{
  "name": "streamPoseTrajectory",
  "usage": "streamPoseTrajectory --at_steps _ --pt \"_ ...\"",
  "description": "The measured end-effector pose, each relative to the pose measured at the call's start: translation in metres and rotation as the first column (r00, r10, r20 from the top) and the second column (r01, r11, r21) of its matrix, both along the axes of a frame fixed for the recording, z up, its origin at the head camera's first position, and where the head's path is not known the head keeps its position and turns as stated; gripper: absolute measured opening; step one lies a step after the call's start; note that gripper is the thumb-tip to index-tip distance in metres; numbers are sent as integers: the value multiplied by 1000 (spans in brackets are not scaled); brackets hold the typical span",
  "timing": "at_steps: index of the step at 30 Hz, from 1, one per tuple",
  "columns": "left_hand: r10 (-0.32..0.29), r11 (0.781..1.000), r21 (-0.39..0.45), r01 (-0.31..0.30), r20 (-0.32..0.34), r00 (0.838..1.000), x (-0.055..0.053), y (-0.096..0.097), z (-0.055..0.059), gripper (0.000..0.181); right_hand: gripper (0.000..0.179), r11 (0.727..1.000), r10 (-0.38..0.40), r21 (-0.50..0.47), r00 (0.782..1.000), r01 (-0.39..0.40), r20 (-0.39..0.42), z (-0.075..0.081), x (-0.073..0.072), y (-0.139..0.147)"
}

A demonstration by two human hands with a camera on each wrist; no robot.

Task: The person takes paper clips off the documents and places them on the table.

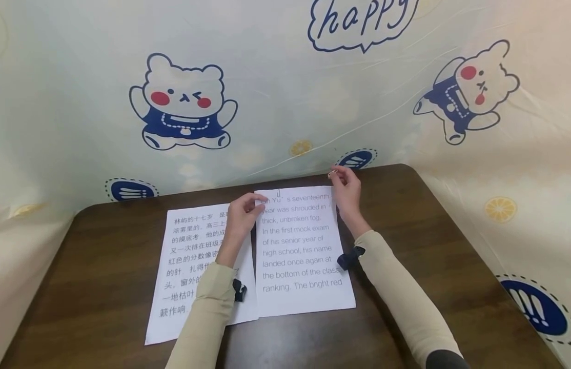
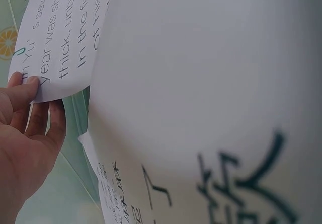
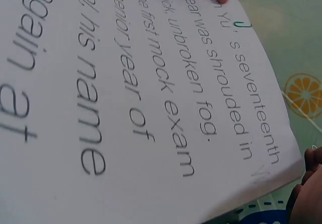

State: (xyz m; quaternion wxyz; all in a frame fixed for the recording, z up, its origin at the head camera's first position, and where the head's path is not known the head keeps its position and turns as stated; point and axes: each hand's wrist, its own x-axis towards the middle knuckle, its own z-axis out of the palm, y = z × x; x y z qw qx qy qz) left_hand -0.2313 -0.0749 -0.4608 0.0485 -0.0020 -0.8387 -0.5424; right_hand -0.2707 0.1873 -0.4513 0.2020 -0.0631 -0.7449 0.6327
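Observation:
A sheet printed in English (image 1: pixel 299 246) is pinched at its upper left corner by my left hand (image 1: pixel 243 212), thumb in front and fingers behind. A green paper clip (image 3: pixel 242 24) sits on that sheet's top edge. My right hand (image 1: pixel 347 190) is by the upper right corner, with a small pale wire paper clip (image 1: pixel 332 174) between thumb and fingertips. Only part of this hand shows in the right wrist view. A second sheet, printed in Chinese (image 1: pixel 193 256), lies to the left, partly covered by my left hand and forearm.
Both sheets are over a dark brown table (image 1: pixel 110 266). Behind it hangs a pale cloth (image 1: pixel 276 92) printed with bears, orange slices and lettering. Dark straps (image 1: pixel 351 258) are at both wrists over beige sleeves.

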Motion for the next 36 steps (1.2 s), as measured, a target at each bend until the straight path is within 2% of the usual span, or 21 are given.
streamPoseTrajectory --at_steps 4,7,11,14,18,22,26,30,36 --pt "1 1000 1 -1 -2 1000 -1 -1 -1 19 26 998 -5 61 1000 5 -13 -2 0 15" --pt "-1 1000 3 1 1 1000 -1 -1 0 20 30 993 -23 114 1000 23 6 -5 2 28" --pt "-2 1000 -3 2 9 1000 -1 -1 1 20 32 986 -71 153 995 60 68 -10 2 48" --pt "0 1000 -6 0 10 1000 -2 0 1 19 27 974 -80 219 987 49 136 -12 2 64" --pt "4 1000 -10 -4 6 1000 -2 0 0 19 21 927 -49 372 972 -41 229 -13 1 83" --pt "10 1000 -8 -10 8 1000 -2 0 0 19 18 843 -13 515 951 -156 308 -13 -1 93" --pt "17 1000 0 -17 12 1000 0 -1 -1 19 17 778 19 576 926 -250 377 -15 -5 93" --pt "16 1000 3 -16 21 1000 1 -1 0 18 16 758 21 591 916 -276 402 -18 -9 90" --pt "12 1000 16 -13 13 1000 -1 0 1 19 18 719 11 643 928 -266 372 -19 -13 87"
